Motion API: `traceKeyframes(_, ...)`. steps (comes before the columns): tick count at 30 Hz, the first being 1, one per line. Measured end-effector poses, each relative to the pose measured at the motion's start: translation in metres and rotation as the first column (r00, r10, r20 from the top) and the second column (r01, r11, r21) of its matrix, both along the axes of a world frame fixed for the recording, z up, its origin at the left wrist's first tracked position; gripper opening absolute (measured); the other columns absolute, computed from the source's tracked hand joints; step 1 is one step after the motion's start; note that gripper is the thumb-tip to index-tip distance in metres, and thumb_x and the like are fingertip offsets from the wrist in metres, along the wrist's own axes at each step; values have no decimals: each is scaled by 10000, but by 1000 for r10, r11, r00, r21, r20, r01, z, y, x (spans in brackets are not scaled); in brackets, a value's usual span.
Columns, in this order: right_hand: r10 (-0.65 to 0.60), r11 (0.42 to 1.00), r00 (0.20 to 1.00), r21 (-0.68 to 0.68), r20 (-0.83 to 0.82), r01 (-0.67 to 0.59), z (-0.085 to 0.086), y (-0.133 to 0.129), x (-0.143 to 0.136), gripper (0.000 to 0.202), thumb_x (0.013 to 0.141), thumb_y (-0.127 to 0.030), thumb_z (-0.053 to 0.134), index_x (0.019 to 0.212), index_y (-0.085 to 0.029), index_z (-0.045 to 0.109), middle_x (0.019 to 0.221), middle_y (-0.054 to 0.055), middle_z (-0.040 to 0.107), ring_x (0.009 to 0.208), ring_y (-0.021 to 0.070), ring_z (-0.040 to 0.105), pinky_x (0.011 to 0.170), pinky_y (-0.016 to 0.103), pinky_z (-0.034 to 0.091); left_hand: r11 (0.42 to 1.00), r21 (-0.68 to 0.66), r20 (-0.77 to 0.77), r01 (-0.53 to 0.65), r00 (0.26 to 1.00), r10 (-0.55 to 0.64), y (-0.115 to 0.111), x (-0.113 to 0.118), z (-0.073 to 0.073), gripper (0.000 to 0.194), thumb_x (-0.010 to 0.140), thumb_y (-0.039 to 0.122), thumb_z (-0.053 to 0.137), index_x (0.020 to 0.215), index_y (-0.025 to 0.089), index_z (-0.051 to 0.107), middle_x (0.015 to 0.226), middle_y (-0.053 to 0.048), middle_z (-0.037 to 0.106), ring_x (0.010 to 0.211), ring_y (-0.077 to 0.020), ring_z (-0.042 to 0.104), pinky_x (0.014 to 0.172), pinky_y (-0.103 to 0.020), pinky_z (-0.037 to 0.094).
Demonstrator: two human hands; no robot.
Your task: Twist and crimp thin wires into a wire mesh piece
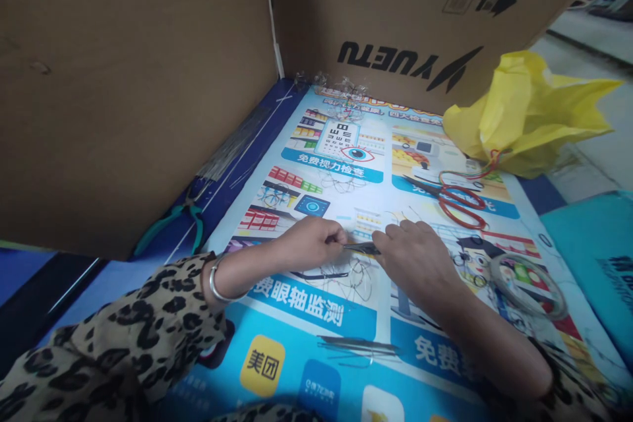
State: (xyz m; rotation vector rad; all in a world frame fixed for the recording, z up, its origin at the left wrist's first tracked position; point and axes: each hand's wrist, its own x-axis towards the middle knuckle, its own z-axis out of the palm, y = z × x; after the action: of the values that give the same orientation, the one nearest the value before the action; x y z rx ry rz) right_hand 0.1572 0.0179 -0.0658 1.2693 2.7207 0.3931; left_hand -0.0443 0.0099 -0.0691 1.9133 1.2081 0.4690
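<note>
My right hand [413,254] is closed around pliers, whose dark, tapered jaws [366,248] point left; the handles are hidden in my palm. My left hand [319,242], with a silver bangle at the wrist, is closed in a pinch at the tip of those jaws. A short bit of thin wire [349,246] seems to run from its fingers to the jaws. Below both hands, loops of thin wire [353,280] lie on the printed poster sheet [316,356]. Nearer to me rests a small bundle of straight dark wires [359,346].
Red-handled scissors [462,204], a roll of clear tape [556,306] and a yellow bag [514,112] are on the right. Teal-handled pliers [198,227] and straight wires [230,148] lie left. Cardboard walls [386,6] stand behind and on the left. A teal packet [593,244] sits far right.
</note>
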Motion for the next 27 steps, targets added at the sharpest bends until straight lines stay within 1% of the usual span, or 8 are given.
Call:
traceKeyframes(4,-39,988,999,-149,0,38,3,4,1,191,821,-301,491,722,-194,614,691,52,636,675,191,552,606,298,251,1000,21,-20,12,1000,-11,-1,0,3,121,740,169,483,735,163,603,673,15,617,621,-104,519,575,-209,349)
traceKeyframes(9,-90,935,995,-339,44,100,8,6,2,311,862,-394,420,733,-191,619,745,53,667,682,187,586,569,274,266,999,-14,-5,36,999,-36,-1,1,4,118,744,159,487,754,164,604,671,16,615,621,-100,512,574,-203,344)
traceKeyframes(12,-87,915,995,-391,44,97,8,6,2,367,875,-435,377,732,-194,614,747,52,668,691,188,590,563,269,269,998,-25,-13,55,998,-55,-1,1,4,115,743,166,493,756,161,607,671,16,611,623,-99,505,570,-200,338)
traceKeyframes(14,-82,913,996,-398,38,90,6,6,2,351,876,-418,379,737,-197,612,754,49,667,698,188,585,572,271,272,998,-24,-10,56,998,-56,-1,0,4,116,744,174,495,754,158,609,665,19,603,609,-93,494,563,-195,331)
traceKeyframes(16,-64,923,997,-379,32,72,5,6,2,286,863,-368,416,745,-195,611,761,47,662,704,186,575,590,276,273,998,-21,-5,54,999,-54,-1,0,4,119,743,179,495,748,156,612,649,25,590,584,-84,478,554,-190,325)
traceKeyframes(18,-33,946,999,-323,26,39,6,5,2,209,834,-322,465,755,-194,610,763,46,650,715,189,559,614,287,269,998,-18,-1,53,999,-53,-1,0,3,123,738,176,493,741,155,614,636,29,579,571,-79,466,547,-187,322)
traceKeyframes(23,20,994,1000,-106,16,-18,10,-1,3,81,769,-266,555,757,-210,612,730,49,604,734,212,507,641,317,227,998,-33,10,50,999,-49,-1,0,2,135,747,184,480,725,149,608,608,30,553,558,-78,446,522,-186,311)
traceKeyframes(27,46,996,999,75,17,-47,11,-6,3,86,764,-172,539,709,-205,596,683,58,574,718,217,473,640,330,196,998,-28,21,49,999,-48,-1,0,3,123,744,168,482,694,145,592,607,31,541,571,-77,442,537,-186,318)
